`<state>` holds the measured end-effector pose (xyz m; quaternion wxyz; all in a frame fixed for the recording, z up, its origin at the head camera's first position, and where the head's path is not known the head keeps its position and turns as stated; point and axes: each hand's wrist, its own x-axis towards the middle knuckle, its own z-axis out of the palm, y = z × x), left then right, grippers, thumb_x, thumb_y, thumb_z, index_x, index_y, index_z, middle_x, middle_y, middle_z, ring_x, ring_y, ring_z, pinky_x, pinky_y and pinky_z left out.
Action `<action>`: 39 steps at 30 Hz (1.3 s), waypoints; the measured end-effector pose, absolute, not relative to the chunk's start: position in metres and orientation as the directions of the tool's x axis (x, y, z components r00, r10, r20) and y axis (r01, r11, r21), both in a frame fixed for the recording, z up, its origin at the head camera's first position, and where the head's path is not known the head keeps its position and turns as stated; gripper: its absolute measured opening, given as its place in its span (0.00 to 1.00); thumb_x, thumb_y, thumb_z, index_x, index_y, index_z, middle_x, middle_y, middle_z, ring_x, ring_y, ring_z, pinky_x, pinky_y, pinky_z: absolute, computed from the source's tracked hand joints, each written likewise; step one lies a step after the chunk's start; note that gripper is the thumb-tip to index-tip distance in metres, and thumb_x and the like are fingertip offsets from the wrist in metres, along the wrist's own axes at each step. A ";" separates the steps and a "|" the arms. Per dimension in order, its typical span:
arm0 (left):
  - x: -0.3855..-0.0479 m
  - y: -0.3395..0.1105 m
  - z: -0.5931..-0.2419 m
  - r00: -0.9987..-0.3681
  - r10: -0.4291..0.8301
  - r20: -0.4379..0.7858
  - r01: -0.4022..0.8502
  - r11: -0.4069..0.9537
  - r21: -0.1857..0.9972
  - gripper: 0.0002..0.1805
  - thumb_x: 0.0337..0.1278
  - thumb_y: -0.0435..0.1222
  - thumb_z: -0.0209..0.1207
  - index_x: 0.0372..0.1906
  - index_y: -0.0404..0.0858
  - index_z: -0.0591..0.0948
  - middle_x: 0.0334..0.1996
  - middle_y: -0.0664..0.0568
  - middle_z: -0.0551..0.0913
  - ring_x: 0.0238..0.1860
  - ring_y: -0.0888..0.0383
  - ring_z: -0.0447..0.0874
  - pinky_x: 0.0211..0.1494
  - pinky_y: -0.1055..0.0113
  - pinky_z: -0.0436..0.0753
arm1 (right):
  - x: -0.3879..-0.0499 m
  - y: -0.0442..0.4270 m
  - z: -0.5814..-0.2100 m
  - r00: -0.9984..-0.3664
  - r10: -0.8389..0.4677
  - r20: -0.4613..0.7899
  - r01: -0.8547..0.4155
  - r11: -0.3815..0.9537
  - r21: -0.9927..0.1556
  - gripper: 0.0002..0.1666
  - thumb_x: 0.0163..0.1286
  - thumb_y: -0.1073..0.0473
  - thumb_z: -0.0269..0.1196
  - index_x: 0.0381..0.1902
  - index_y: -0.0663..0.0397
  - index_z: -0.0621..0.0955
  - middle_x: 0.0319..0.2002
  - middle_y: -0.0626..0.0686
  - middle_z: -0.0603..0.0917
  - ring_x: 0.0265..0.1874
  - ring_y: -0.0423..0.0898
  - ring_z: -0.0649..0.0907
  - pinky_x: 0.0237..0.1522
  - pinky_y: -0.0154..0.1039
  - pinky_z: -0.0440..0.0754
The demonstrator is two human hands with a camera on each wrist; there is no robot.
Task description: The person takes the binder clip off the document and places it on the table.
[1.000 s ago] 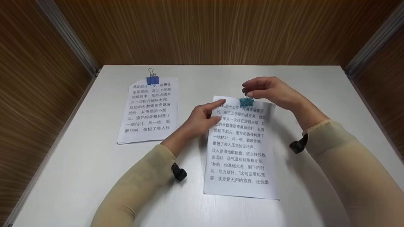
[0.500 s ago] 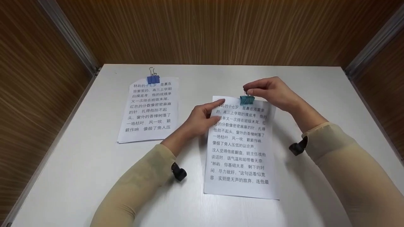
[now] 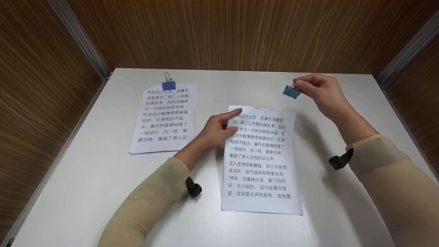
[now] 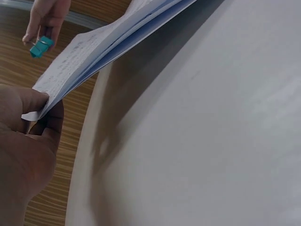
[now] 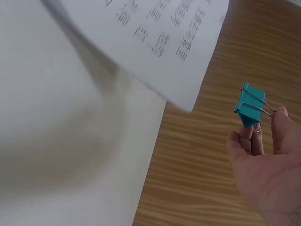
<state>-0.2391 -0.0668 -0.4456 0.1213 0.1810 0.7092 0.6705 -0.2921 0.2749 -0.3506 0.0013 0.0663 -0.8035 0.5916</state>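
Note:
A stack of printed sheets (image 3: 259, 164) lies tilted up off the white table, its upper left edge pinched by the left hand (image 3: 216, 130). In the left wrist view, the left hand (image 4: 28, 141) has its thumb over the sheets (image 4: 75, 61) and its fingers beneath. Up and to the right of the stack, the right hand (image 3: 325, 91) pinches a teal binder clip (image 3: 292, 92) by its wire handles, apart from the paper. The right wrist view shows the right hand (image 5: 268, 165) with thumb and fingers on the handles of the teal clip (image 5: 250, 104).
At the left of the white table (image 3: 85, 137) lies another printed stack (image 3: 163, 118) with a blue binder clip (image 3: 168, 85) on its top edge. Wood-patterned panels (image 3: 223, 34) stand behind the table and at both sides.
The teal clip has come off the top edge of the sheets and moved up and right in the right hand. The left hand has stayed at the stack's upper left.

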 end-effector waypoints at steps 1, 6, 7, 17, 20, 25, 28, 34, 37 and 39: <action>-0.239 -0.067 -0.445 -0.906 0.419 0.067 0.091 0.037 0.995 0.34 0.71 0.23 0.60 0.79 0.46 0.73 0.53 0.46 0.90 0.41 0.51 0.91 0.41 0.66 0.88 | -0.292 0.280 -0.350 -0.993 -0.096 0.071 -0.095 0.275 -0.957 0.21 0.75 0.51 0.70 0.57 0.61 0.87 0.53 0.55 0.86 0.51 0.49 0.84 0.62 0.31 0.80; -0.240 -0.067 -0.446 -0.905 0.420 0.066 0.091 0.040 0.995 0.35 0.71 0.23 0.60 0.79 0.46 0.73 0.54 0.46 0.89 0.42 0.50 0.91 0.42 0.65 0.88 | -0.288 0.309 -0.349 -0.998 -0.061 0.015 -0.027 0.203 -0.979 0.25 0.72 0.51 0.72 0.58 0.64 0.85 0.52 0.55 0.86 0.51 0.49 0.84 0.55 0.27 0.83; -0.240 -0.068 -0.447 -0.905 0.420 0.069 0.096 0.043 0.995 0.35 0.71 0.23 0.60 0.79 0.46 0.73 0.54 0.46 0.89 0.42 0.50 0.91 0.42 0.65 0.88 | -0.287 0.315 -0.349 -0.998 -0.055 0.006 -0.016 0.184 -0.983 0.25 0.72 0.52 0.73 0.58 0.64 0.85 0.51 0.55 0.86 0.50 0.48 0.85 0.54 0.27 0.83; -0.241 -0.069 -0.450 -0.916 0.396 0.067 0.098 0.059 0.993 0.35 0.70 0.24 0.60 0.78 0.47 0.73 0.51 0.46 0.90 0.41 0.51 0.91 0.41 0.65 0.88 | -0.275 0.373 -0.366 -0.998 0.056 -0.029 0.039 0.195 -0.980 0.21 0.70 0.53 0.74 0.54 0.61 0.87 0.46 0.48 0.88 0.47 0.41 0.86 0.50 0.23 0.83; -0.241 -0.069 -0.451 -0.919 0.389 0.063 0.093 0.059 0.994 0.35 0.70 0.23 0.60 0.78 0.46 0.73 0.51 0.46 0.90 0.41 0.52 0.91 0.41 0.66 0.87 | -0.271 0.385 -0.373 -0.996 0.082 -0.026 0.041 0.183 -0.982 0.17 0.71 0.55 0.73 0.52 0.60 0.87 0.43 0.46 0.88 0.45 0.38 0.87 0.49 0.23 0.83; -0.242 -0.068 -0.452 -0.923 0.382 0.051 0.075 0.046 0.996 0.35 0.69 0.22 0.61 0.78 0.46 0.73 0.51 0.45 0.90 0.42 0.52 0.91 0.42 0.67 0.87 | -0.266 0.402 -0.383 -0.995 0.095 -0.038 0.055 0.182 -0.982 0.16 0.72 0.55 0.73 0.51 0.59 0.87 0.43 0.45 0.88 0.44 0.38 0.87 0.49 0.24 0.84; -0.242 -0.067 -0.453 -0.923 0.383 0.041 0.062 0.043 0.997 0.36 0.69 0.22 0.61 0.78 0.46 0.73 0.53 0.45 0.90 0.43 0.52 0.91 0.43 0.66 0.88 | -0.265 0.411 -0.389 -0.992 0.107 -0.064 0.090 0.266 -0.960 0.20 0.73 0.50 0.71 0.55 0.56 0.87 0.45 0.43 0.87 0.46 0.36 0.87 0.50 0.24 0.83; -0.243 -0.067 -0.455 -0.921 0.387 0.035 0.051 0.032 0.998 0.35 0.69 0.23 0.60 0.78 0.46 0.74 0.54 0.46 0.89 0.45 0.51 0.91 0.46 0.65 0.88 | -0.263 0.424 -0.402 -0.984 0.137 -0.114 0.163 0.430 -0.888 0.27 0.73 0.39 0.68 0.61 0.49 0.84 0.47 0.36 0.86 0.48 0.30 0.85 0.50 0.21 0.81; -0.244 -0.067 -0.456 -0.922 0.385 0.033 0.050 0.036 0.998 0.36 0.69 0.23 0.61 0.78 0.47 0.74 0.54 0.47 0.90 0.45 0.51 0.91 0.46 0.65 0.88 | -0.262 0.428 -0.407 -0.982 0.144 -0.120 0.174 0.460 -0.871 0.29 0.73 0.37 0.67 0.61 0.50 0.84 0.45 0.34 0.86 0.48 0.31 0.84 0.50 0.21 0.81; -0.244 -0.067 -0.457 -0.923 0.382 0.035 0.056 0.045 0.997 0.36 0.69 0.23 0.61 0.78 0.47 0.73 0.53 0.47 0.90 0.44 0.51 0.91 0.46 0.65 0.88 | -0.263 0.430 -0.410 -0.981 0.149 -0.121 0.179 0.476 -0.861 0.30 0.73 0.36 0.67 0.61 0.50 0.83 0.44 0.33 0.87 0.48 0.32 0.84 0.50 0.21 0.81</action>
